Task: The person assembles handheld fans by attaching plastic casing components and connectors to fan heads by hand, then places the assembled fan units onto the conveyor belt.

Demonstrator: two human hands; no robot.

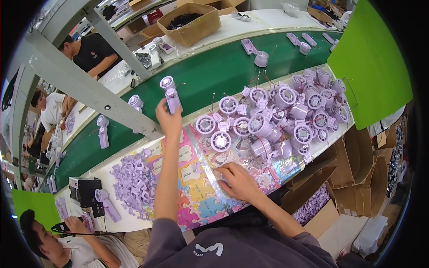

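Over the green conveyor belt (203,85), my left hand (169,119) grips the lower end of a lavender handheld fan housing (171,94). The housing has a round head at the far end, an open handle, and a thin wire sticking out to the right. My right hand (241,182) is above the colourful cartoon mat (199,190), holding nothing, its fingers bent but apart. Just beyond it lies a large heap of round lavender fan heads (286,96) with red wires. Left of my left forearm is a pile of small lavender plastic parts (133,181).
More fan housings (103,134) and loose handle shells (248,46) lie along the belt. A grey metal post (107,107) slants across the left. Green panels (373,62) stand at the right. Cardboard boxes (353,165) sit below the table. A co-worker (85,245) works at lower left.
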